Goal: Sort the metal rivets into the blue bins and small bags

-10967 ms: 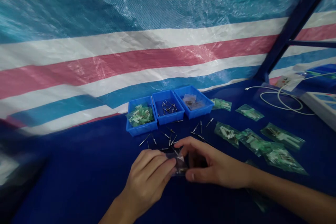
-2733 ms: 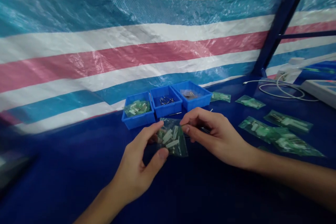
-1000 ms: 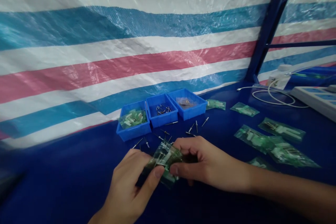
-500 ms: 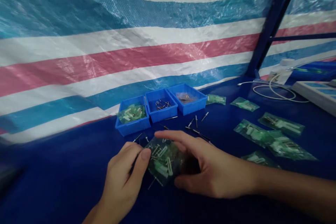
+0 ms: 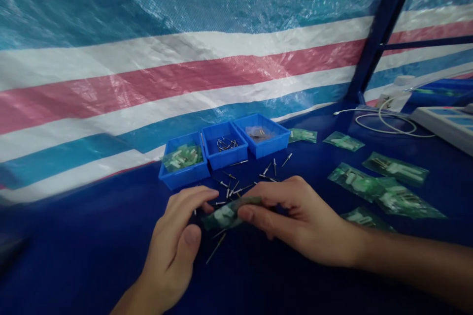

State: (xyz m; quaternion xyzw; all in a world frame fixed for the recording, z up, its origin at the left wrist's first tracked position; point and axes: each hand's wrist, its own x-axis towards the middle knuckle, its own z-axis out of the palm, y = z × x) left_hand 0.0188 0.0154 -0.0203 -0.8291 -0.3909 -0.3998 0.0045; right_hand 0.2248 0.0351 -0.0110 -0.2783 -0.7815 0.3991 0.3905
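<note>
Both hands meet over the blue table (image 5: 92, 256) in front of me. My right hand (image 5: 295, 216) pinches a small green-tinted plastic bag of white parts (image 5: 227, 212) between thumb and fingers, holding it nearly flat. My left hand (image 5: 177, 241) curls at the bag's left end, fingertips touching it. A thin metal pin (image 5: 216, 248) lies on the table just under the bag. More loose pins (image 5: 236, 188) are scattered beyond the hands.
Three small blue trays (image 5: 184, 175) stand in a row at the striped tarp wall (image 5: 148, 59), holding bagged parts, pins and a clear bag. Several more green bags (image 5: 369, 188) lie at the right. A white cable (image 5: 384, 123) and a white device (image 5: 443, 125) sit far right.
The bag has been turned from tilted up to nearly flat. My right hand's fingers went from spread over it to pinched on it. A pin now lies below the bag.
</note>
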